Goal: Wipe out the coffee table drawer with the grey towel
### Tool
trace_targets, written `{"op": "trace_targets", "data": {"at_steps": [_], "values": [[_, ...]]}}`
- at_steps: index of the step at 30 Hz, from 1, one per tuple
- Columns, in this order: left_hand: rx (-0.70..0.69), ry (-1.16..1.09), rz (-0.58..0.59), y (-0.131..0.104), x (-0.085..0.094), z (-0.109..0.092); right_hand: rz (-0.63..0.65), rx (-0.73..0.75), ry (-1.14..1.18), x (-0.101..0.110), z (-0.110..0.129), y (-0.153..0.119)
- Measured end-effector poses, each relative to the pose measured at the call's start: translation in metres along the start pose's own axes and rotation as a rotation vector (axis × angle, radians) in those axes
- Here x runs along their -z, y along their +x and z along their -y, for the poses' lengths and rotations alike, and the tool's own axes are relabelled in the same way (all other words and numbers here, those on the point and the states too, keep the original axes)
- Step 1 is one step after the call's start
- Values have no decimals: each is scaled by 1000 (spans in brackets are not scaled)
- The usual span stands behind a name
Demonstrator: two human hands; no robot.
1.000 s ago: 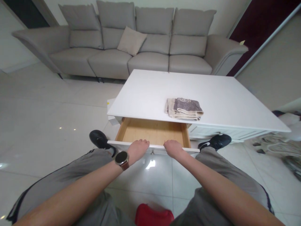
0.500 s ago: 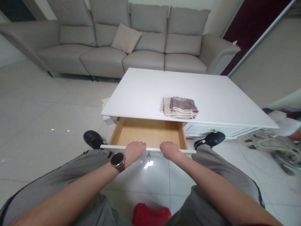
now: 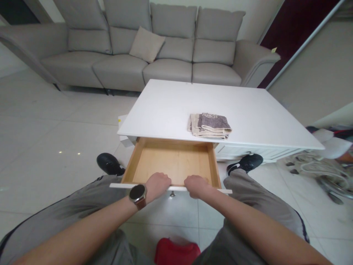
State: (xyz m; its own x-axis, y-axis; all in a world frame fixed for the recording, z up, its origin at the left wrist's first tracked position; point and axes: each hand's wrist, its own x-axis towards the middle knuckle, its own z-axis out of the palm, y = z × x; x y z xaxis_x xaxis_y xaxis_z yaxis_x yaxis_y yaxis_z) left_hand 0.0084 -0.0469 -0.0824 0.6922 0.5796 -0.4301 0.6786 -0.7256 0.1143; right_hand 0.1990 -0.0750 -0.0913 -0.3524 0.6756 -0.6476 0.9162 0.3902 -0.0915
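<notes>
A wooden drawer (image 3: 165,162) with a white front stands pulled out of the white coffee table (image 3: 171,106); no objects show inside it. My left hand (image 3: 158,185), with a watch (image 3: 137,192) on its wrist, is wrapped over the top edge of the drawer front. To the right of the small round knob (image 3: 172,194), my right hand (image 3: 196,186) grips the same edge. A folded brown and beige towel (image 3: 209,125) lies on the tabletop just behind the drawer opening.
Behind the table runs a grey sofa (image 3: 168,70) with a beige cushion (image 3: 147,44). My black shoes (image 3: 110,163) are on both sides of the drawer. A red object (image 3: 177,252) sits below me on the floor. Coiled hoses or cables (image 3: 317,165) lie at right.
The drawer has slid further out toward me, with both hands moving along on its front edge. The towel has stayed in place on the table.
</notes>
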Motion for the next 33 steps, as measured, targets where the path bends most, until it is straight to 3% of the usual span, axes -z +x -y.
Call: {"op": "trace_targets", "data": {"at_steps": [6,10,15,17,18,22,25,27,29,33], "values": [[-8,39,64,-6,1,-10,36,31,-50,-4,8,-6],[35,32,34,-8,3,-14,-5,24,-98,-7,13,-8],[63,34,31,-6,3,-19,53,85,-84,6,4,-12],[54,40,51,-7,5,-20,66,138,34,20,-13,-14],[45,39,60,-9,6,-21,14,152,102,28,-24,-14],[-4,11,70,-22,12,-20,-496,2,139,72,-86,-8],[-44,-13,54,-32,16,-18,-707,-237,-24,107,-134,4],[-73,-26,58,-38,18,-16,-721,-357,-66,125,-159,15],[-95,-34,63,-43,19,-12,-650,-417,-82,138,-174,27],[-108,-51,69,-53,17,0,-595,-489,-126,150,-174,47]]}}
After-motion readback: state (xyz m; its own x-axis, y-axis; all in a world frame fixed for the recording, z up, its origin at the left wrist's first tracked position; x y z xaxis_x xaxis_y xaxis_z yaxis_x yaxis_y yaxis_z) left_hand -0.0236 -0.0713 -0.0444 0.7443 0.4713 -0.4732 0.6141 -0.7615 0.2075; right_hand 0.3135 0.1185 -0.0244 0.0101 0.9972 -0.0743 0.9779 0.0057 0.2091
